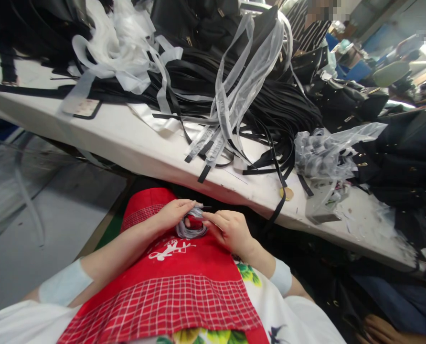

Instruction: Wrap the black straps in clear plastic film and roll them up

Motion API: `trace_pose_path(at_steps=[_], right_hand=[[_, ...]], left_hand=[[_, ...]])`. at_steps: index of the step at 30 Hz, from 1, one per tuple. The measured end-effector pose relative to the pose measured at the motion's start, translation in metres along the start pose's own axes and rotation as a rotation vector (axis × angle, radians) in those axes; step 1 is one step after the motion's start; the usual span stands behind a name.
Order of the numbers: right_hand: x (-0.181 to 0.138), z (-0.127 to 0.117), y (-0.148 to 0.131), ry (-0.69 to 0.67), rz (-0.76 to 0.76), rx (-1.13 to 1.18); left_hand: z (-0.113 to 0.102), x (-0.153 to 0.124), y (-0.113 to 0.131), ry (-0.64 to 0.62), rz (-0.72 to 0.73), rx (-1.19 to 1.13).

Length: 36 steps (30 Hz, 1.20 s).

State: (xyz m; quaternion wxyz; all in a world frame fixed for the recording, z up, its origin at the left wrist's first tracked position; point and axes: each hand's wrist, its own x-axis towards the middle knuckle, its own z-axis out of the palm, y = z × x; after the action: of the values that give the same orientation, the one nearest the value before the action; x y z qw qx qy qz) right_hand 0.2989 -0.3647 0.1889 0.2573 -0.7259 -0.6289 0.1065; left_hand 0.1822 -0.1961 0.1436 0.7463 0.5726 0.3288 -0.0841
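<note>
Over my red apron [184, 272], both hands meet just below the table edge. My left hand [173, 215] is closed, pinching a grey, plastic-wrapped coiled strap [190, 230] from the left. My right hand [229, 229] is closed too, its fingers pinching the same coil from the right near a thin dark end. The coil hangs in a loop between the two hands.
The white table [134, 143] carries a big heap of black straps [270, 110], clear plastic sleeves [230, 91], a crumpled plastic bag [324, 153] and black bags [406, 157]. Another person in a striped top [311, 26] sits beyond. Someone's hand [381, 329] shows bottom right.
</note>
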Motion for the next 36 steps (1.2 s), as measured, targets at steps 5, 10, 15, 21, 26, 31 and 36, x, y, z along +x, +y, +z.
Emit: trace_pose_path(at_steps=[5, 10, 15, 21, 26, 31, 36], right_hand=[[0.004, 0.025, 0.004, -0.092, -0.012, -0.028], [0.009, 0.030, 0.008, 0.015, 0.040, -0.010], [0.013, 0.037, 0.009, 0.056, 0.084, -0.038], [0.009, 0.024, 0.000, 0.071, 0.099, 0.088], [0.010, 0.016, 0.007, 0.181, 0.202, 0.169], [0.015, 0.028, 0.031, 0.241, 0.431, 0.426], [0.009, 0.031, 0.037, 0.183, 0.534, 0.604]], left_hand=[[0.003, 0.003, 0.001, 0.010, 0.066, -0.035], [0.008, -0.001, 0.008, -0.049, 0.025, -0.079], [0.011, -0.002, 0.012, -0.043, 0.095, 0.004], [0.011, -0.005, 0.017, -0.040, 0.117, 0.078], [0.009, -0.006, 0.017, -0.063, 0.165, 0.160], [0.021, -0.022, 0.025, -0.158, 0.292, 0.266], [0.032, -0.023, 0.023, -0.116, 0.254, 0.374]])
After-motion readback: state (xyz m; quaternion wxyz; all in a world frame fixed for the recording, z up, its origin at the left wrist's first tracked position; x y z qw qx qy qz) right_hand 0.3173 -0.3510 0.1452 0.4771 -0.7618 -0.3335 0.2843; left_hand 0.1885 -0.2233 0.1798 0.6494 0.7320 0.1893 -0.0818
